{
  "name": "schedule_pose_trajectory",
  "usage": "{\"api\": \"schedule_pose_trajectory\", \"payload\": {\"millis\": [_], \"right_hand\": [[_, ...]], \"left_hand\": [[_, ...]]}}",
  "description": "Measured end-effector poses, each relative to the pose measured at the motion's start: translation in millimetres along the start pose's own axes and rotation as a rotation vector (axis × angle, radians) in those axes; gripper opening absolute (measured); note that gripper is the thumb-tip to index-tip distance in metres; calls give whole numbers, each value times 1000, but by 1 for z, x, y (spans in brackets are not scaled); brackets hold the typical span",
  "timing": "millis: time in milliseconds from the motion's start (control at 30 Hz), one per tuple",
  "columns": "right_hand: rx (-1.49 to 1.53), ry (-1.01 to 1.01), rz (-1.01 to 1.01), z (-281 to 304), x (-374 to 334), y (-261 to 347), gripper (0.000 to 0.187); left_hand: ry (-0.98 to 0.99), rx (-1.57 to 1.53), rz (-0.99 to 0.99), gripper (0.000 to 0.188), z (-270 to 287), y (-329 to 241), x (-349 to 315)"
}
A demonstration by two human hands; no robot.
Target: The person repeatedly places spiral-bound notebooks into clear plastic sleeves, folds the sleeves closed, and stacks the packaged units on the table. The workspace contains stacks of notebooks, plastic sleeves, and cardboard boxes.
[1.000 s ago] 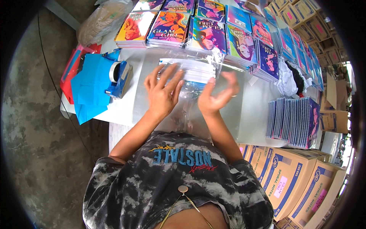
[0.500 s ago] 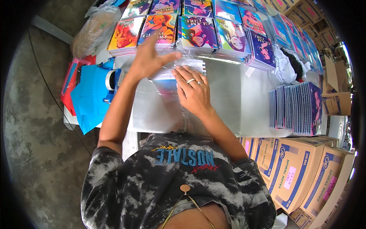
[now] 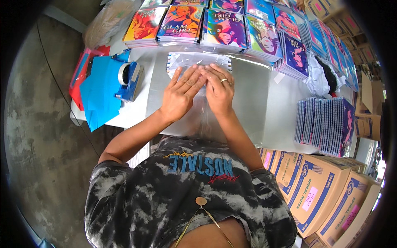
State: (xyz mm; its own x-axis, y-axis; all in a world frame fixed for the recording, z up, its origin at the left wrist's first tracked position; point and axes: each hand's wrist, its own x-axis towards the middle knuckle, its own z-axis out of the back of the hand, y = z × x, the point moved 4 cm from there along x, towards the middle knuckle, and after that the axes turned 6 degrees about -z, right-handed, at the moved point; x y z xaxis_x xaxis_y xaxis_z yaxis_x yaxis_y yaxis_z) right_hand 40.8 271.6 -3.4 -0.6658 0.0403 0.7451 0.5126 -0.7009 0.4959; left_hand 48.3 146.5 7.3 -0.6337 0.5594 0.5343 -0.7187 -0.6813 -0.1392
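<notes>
A white desk (image 3: 281,113) stretched before a person in a black-and-white shirt (image 3: 186,198), with brown cartons (image 3: 324,194) piled below its right end. Stacks of bright notebooks (image 3: 225,29) lined the far side, their covers facing up, while a tight row of notebooks (image 3: 320,124) stood on edge near the right corner. Blue sheets (image 3: 97,89) lay at the left, partly hanging past the edge. At the center, just short of the stacks, a white bundle (image 3: 199,58) in clear film rested on the desk, its near part hidden under both hands. The left hand (image 3: 181,93) lay palm down, its grip spread, fingers slightly apart; the right hand (image 3: 218,89) pressed down beside it, its grip also extended, fingers closer together. Their fingertips met over the film. A blue tape dispenser (image 3: 131,84) sat beside the sheets, and a ring (image 3: 223,80) circled a right finger.
</notes>
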Motion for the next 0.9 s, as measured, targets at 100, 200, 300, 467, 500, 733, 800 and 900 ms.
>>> {"api": "schedule_pose_trajectory", "payload": {"millis": [100,200,300,467,500,733,800,900], "right_hand": [[45,-32,71,-2,-3,-7,11],[4,-60,108,-1,1,-7,10],[50,-53,126,-5,1,-5,10],[37,-13,104,-4,-1,-6,12],[48,-18,109,-6,-2,-6,12],[-15,-40,138,-8,-6,-11,16],[-9,-41,140,-8,-5,-9,16],[14,-51,145,-8,-5,-8,16]], "left_hand": [[-73,-80,-60,46,18,17,-11],[-483,59,281,29,64,84,-40],[-229,453,795,29,88,182,-139],[402,-672,1521,36,66,218,-180],[459,-683,1490,38,64,220,-185],[-265,-1622,1180,19,81,173,-215],[-80,-1018,1342,23,76,182,-250],[20,83,1314,25,84,223,-248]]}}
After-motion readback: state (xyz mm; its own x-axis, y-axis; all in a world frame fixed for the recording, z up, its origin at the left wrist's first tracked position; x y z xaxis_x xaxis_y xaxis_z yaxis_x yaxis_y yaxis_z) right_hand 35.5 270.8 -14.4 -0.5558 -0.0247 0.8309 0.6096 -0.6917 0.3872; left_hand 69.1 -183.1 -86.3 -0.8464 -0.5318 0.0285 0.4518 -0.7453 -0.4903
